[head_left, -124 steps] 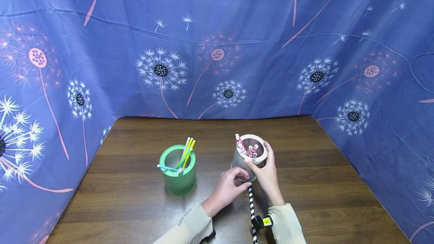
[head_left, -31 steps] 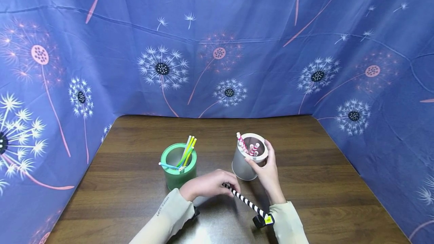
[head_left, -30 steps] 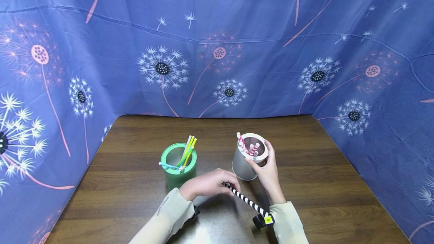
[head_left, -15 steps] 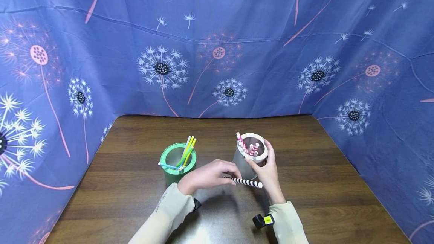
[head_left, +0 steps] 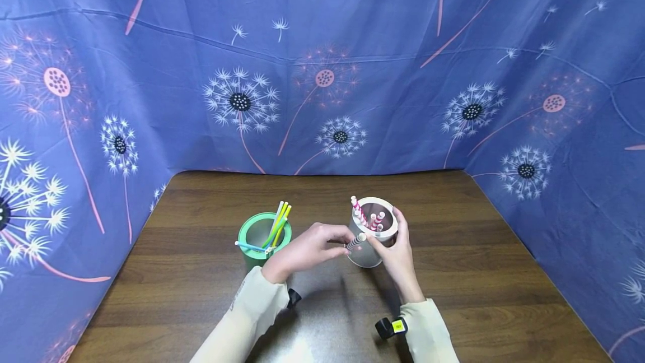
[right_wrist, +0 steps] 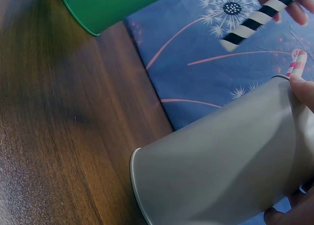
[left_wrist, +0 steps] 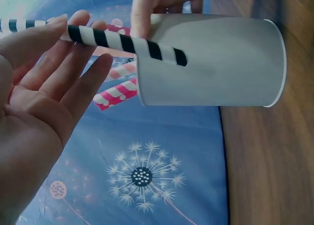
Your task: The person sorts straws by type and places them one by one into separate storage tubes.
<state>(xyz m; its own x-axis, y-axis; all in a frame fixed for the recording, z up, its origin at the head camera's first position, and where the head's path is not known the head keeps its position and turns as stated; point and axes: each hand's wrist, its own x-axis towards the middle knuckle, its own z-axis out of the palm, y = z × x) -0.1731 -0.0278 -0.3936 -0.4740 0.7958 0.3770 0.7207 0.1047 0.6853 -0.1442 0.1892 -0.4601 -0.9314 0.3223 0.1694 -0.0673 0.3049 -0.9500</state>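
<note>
Between its thumb and fingers, my left hand pinches a black-and-white striped paper straw. That straw is in the air at the near left side of a pale grey can, tilted, with one end close to the can's rim. Several pink-and-white paper straws stand inside the can, leaning against its wall. My right hand holds the can by its rim from the right, thumb at the near side. In the right wrist view, the striped straw's lower end hangs clear of the can.
A green can stands to the left, partly behind my left forearm. It holds yellow, green, white and blue straws, one jutting over its rim. Both cans are on a brown wooden table. A blue dandelion-print cloth hangs behind.
My left hand has lifted the black-and-white straw off the table and turned it from pointing at my right wrist to tilting up by the can's rim. The right hand keeps its hold.
</note>
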